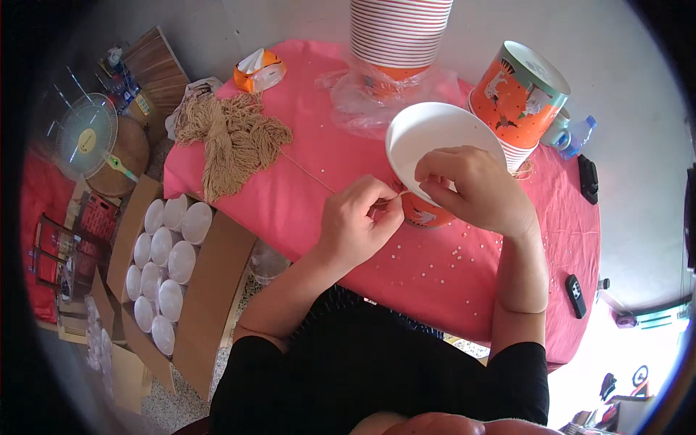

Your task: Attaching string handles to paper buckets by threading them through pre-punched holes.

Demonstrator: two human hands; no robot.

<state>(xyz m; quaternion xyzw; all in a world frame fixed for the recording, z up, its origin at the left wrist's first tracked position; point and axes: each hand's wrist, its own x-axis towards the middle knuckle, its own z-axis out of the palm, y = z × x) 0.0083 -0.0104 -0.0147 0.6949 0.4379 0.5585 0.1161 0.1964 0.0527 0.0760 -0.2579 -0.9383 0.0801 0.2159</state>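
A paper bucket (pixel 444 125), white inside and orange outside, stands on the table with its mouth up. At its left side my left hand (pixel 360 223) is closed, pinching a thin beige string (pixel 308 172). That string trails back to a large tangled heap of beige string (pixel 235 138) at the far left. A short piece shows past my left fingertips, close to the bucket's wall. My right hand (pixel 482 190) hangs over the near rim of the bucket, its fingers curled in toward the thumb; what they pinch, if anything, is too small to tell.
Stacked buckets (pixel 399 36) rise at the back, plastic film around their base. Another stack, topped by an upside-down bucket (pixel 518 98), stands right. White dots speckle the pink tablecloth (pixel 406 290). A black remote (pixel 576 296) lies right. A carton (pixel 203 297) with plastic cups stands lower left.
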